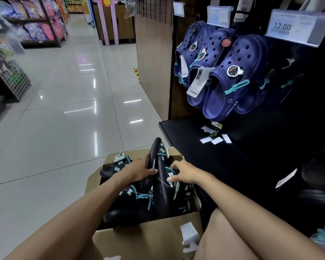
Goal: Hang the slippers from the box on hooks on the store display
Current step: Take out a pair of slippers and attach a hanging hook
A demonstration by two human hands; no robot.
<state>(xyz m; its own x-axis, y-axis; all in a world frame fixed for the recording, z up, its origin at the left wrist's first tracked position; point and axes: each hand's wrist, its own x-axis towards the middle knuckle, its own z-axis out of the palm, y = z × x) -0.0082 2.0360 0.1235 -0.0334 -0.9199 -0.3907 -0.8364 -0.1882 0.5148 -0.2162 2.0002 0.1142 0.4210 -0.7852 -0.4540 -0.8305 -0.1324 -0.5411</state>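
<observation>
While I crouch over the box, my left hand grips a dark slipper standing on edge, its long axis running up and away from me. My right hand rests loosely curled fingers on its strap side, holding nothing firmly. Hanging clogs sit up and right, nearer my right arm.

floor: glossy light tiles that reflect the ceiling lamps
left shelves: pink and purple packs
wire basket: at far left, beside the shelves
price tag: reads 12.00
paper slips: lie on the black ledge
</observation>
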